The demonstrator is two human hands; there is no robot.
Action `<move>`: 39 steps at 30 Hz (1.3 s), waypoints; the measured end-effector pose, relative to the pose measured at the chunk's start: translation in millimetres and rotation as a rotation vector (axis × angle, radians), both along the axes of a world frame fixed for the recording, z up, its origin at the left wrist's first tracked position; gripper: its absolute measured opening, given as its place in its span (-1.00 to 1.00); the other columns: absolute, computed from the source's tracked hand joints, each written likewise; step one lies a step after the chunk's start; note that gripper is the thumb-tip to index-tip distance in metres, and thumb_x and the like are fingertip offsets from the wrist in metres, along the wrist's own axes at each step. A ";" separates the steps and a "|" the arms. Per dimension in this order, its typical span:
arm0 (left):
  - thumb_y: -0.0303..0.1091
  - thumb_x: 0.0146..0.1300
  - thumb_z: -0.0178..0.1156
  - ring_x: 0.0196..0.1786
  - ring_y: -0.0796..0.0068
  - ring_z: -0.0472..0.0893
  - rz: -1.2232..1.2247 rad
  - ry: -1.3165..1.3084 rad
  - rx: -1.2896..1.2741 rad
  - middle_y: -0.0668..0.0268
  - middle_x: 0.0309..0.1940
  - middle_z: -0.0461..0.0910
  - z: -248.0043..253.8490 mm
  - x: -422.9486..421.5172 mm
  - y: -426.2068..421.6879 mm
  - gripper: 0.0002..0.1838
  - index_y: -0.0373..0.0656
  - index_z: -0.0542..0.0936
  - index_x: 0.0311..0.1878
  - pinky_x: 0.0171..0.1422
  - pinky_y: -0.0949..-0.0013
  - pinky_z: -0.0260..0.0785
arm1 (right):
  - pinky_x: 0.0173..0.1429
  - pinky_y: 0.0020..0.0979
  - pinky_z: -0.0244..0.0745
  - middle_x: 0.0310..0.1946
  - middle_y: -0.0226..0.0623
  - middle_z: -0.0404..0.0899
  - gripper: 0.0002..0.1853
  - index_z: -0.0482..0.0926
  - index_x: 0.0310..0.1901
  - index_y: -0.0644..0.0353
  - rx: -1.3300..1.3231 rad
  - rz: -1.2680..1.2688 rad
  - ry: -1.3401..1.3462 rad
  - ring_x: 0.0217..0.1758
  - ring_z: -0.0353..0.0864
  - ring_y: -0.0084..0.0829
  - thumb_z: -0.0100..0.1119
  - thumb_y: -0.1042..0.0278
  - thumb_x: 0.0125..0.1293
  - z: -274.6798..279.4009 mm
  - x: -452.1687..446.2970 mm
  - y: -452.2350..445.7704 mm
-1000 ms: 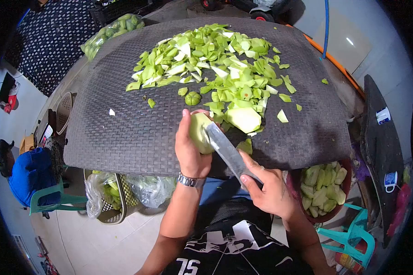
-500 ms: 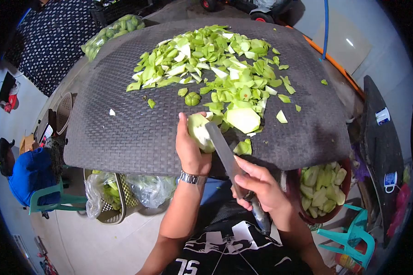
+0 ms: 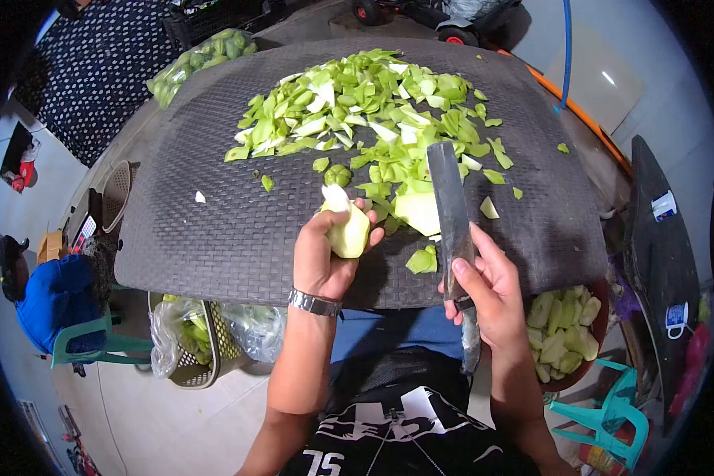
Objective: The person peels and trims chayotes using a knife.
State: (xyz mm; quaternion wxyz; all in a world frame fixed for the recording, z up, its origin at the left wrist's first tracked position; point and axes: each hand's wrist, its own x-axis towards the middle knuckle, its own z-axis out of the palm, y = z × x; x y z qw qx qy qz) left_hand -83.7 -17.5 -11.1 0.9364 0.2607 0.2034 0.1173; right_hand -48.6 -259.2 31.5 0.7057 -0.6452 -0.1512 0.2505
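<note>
My left hand (image 3: 323, 255), with a metal watch at its wrist, grips a peeled pale-green chayote (image 3: 350, 236) near the table's front. A whitish slice (image 3: 335, 197) sticks up by the thumb. In my right hand (image 3: 488, 295) is a large knife (image 3: 452, 210), its dark blade pointing up and away, apart from the chayote. Behind the blade lies a large pale cut piece (image 3: 417, 213), partly covered. A small whole green chayote (image 3: 338, 175) rests just beyond my left hand. Farther back spreads a heap of green peelings (image 3: 349, 103).
The grey woven table (image 3: 206, 246) fills the middle. Below its right edge a red tub (image 3: 603, 349) holds peeled pieces. A plastic basket (image 3: 228, 349) with bagged green produce stands at lower left. A bag of chayotes (image 3: 206, 59) lies at back left. Teal stools (image 3: 611, 412) flank the table.
The knife has left the chayote, swung upright and moved right with my right hand. My left hand has turned the chayote and shifted slightly left and down.
</note>
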 end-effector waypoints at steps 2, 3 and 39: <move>-0.30 0.53 0.07 0.00 0.16 0.68 -0.031 0.034 -0.027 0.15 -0.01 0.63 3.7 0.2 -1.9 -0.69 -0.23 0.45 0.21 0.03 0.10 0.64 | -0.53 -0.54 0.45 -0.33 -0.18 0.67 -0.34 0.15 0.63 0.24 -0.031 -0.002 0.013 -0.55 0.60 -0.56 0.12 0.33 0.61 0.3 -3.4 -1.3; -0.23 0.58 0.07 -0.03 0.16 0.69 -0.047 0.047 -0.040 0.15 -0.03 0.64 4.9 1.6 -2.6 -0.69 -0.22 0.45 0.21 0.01 0.11 0.64 | -0.54 -0.53 0.44 -0.35 -0.17 0.67 -0.33 0.15 0.64 0.25 -0.045 -0.003 0.016 -0.57 0.60 -0.54 0.12 0.32 0.60 0.5 -4.3 -1.4; 0.13 -0.05 0.65 -0.05 -0.20 0.69 -0.423 0.009 2.076 -0.10 -0.16 0.67 1.5 79.9 -45.1 -0.19 -0.29 0.55 0.07 0.06 -0.08 0.55 | -0.32 -0.57 0.44 -0.18 -0.33 0.60 -0.52 0.44 0.30 0.23 -0.045 -1.085 -0.153 -0.30 0.59 -0.54 0.19 0.44 0.36 -70.4 -12.3 -248.7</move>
